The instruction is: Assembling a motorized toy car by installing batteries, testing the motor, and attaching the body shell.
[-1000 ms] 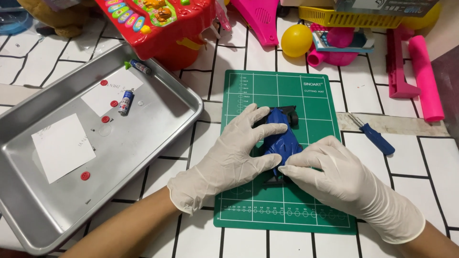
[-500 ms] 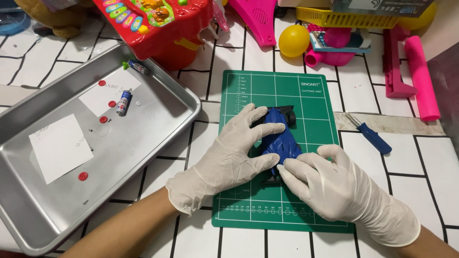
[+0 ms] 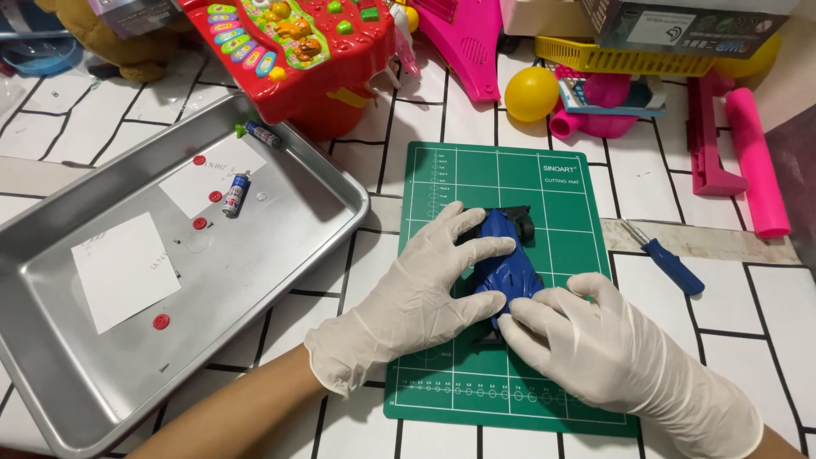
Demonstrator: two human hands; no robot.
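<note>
Blue toy car grasped by both hands' fingers on green mat, screwdriver nearby.

You look down on bench: white brick-pattern surface, dark grout lines, pale bare strip crossing mid-frame left to right. Light even, soft shadows. Dark purple surface at right edge. No walls, floor or windows in your view.

Both hands wear thin, cream-white disposable gloves with a slightly matte, wrinkled surface. The left hand, at centre frame, has a glove ending in a rolled cuff at the wrist, the forearm bare. The right hand, lower right, has a longer glove running further up the forearm.
</note>
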